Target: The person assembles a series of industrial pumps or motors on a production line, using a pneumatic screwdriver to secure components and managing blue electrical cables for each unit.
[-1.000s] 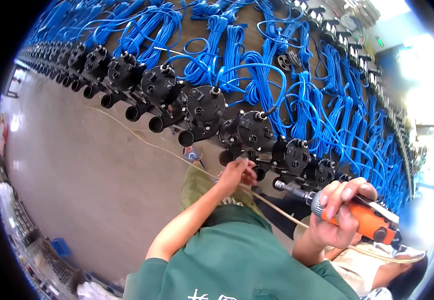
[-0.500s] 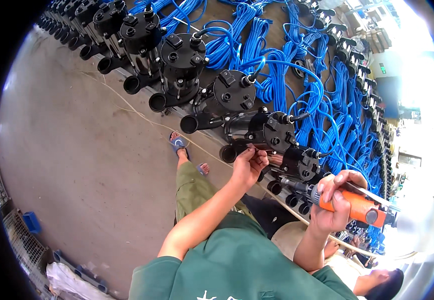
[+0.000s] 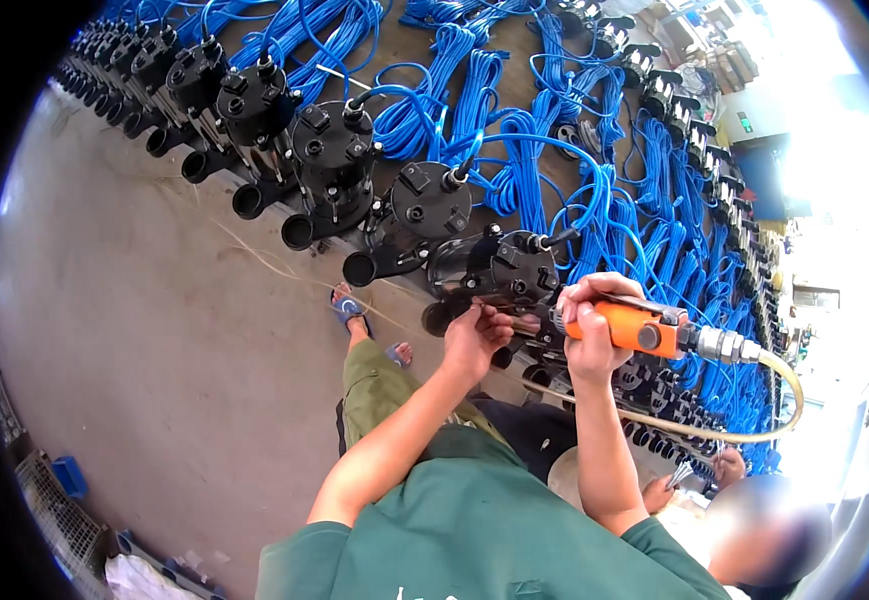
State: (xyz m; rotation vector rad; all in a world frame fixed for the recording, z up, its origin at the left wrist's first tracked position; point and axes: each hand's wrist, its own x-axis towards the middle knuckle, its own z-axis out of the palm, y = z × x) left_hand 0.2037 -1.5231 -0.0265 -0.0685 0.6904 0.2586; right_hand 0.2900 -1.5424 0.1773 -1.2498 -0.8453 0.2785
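My right hand (image 3: 594, 330) is wrapped round an orange air screwdriver (image 3: 639, 330), held level with its front end pointing left at the row. Its tip is hidden beyond my fingers, close to a black pump (image 3: 524, 265) that lies tilted on its side. My left hand (image 3: 474, 342) is closed in a pinch at the lower side of that pump, beside its round outlet. Whatever is between the fingertips is too small to make out. An upright black pump (image 3: 431, 202) with a blue cable out of its lid stands just left of the tilted one.
Several more black pumps (image 3: 332, 150) line the row to the far left. Behind them lie bundled blue cables (image 3: 524, 170). A yellowish air hose (image 3: 784, 400) loops from the tool across the row. At lower right a co-worker's hand (image 3: 659, 493) holds silver bolts (image 3: 684, 473).
My right hand has brought the air screwdriver left and up, close to the tilted pump and my left hand. My left hand keeps its pinch by the pump. The whole view has shifted slightly.
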